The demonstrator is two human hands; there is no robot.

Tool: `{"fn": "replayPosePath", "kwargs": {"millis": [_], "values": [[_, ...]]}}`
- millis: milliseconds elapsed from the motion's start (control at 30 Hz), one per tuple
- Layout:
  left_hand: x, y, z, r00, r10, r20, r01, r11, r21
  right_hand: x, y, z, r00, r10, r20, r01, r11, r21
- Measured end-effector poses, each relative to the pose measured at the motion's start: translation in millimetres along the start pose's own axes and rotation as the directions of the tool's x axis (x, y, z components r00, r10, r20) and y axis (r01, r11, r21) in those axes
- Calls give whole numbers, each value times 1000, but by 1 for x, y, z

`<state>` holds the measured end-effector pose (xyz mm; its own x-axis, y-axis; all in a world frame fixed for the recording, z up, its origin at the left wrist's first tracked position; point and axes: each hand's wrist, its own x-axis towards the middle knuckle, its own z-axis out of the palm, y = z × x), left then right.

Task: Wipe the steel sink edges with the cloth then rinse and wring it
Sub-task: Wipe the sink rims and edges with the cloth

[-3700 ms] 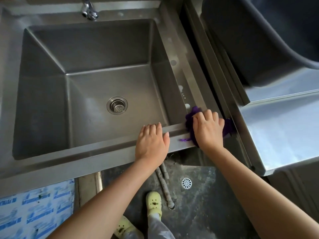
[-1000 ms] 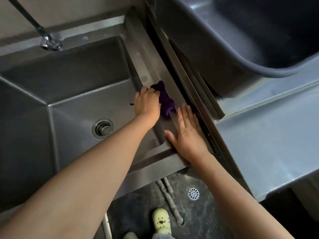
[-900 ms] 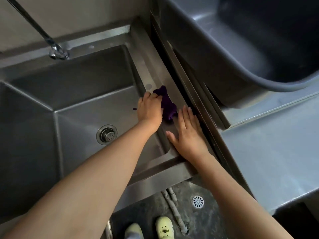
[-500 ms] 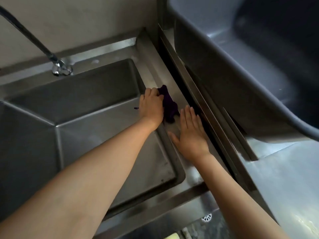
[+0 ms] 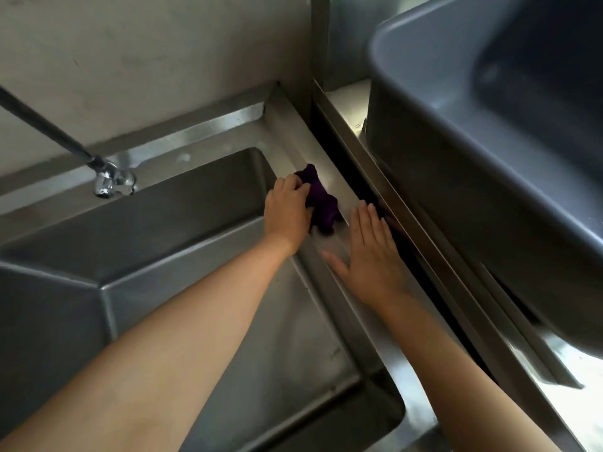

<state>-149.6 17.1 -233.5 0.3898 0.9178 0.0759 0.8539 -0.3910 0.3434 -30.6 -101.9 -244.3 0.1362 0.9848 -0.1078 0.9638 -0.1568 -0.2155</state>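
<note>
Your left hand (image 5: 288,210) presses the purple cloth (image 5: 318,199) onto the right edge of the steel sink (image 5: 329,187). Your right hand (image 5: 370,256) lies flat, fingers spread, on the same edge, just beside the cloth. A grey tub (image 5: 456,177) stands to the right.

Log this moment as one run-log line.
step: wiping right sink edge | left hand: gripping purple cloth | right hand: flat on edge, empty | faucet: no water visible

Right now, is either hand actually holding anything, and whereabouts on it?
The left hand grips the purple cloth at its left side, pressing it onto the sink's right rim. The right hand holds nothing; it lies flat on that rim.
</note>
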Motion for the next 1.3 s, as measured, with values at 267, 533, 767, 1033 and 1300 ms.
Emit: {"fn": "replayPosePath", "kwargs": {"millis": [267,533,767,1033,1300], "values": [[3,1,13,998,-68,-13,66,989,-129,4,-2,0,1000,22,12,-22,999,-28],[-1,-2,27,1000,26,-3,-26,993,-111,5,-4,-6,999,41,17,-41,999,15],[20,-19,25,999,31,-19,-34,991,-130,54,-20,-8,999,-17,43,13,996,86],[66,-48,18,999,30,12,-29,999,-44,101,-26,-6,996,-73,47,71,997,40],[102,-70,14,1000,17,15,-17,1000,-3,132,-38,-10,996,-66,55,65,998,20]]}}
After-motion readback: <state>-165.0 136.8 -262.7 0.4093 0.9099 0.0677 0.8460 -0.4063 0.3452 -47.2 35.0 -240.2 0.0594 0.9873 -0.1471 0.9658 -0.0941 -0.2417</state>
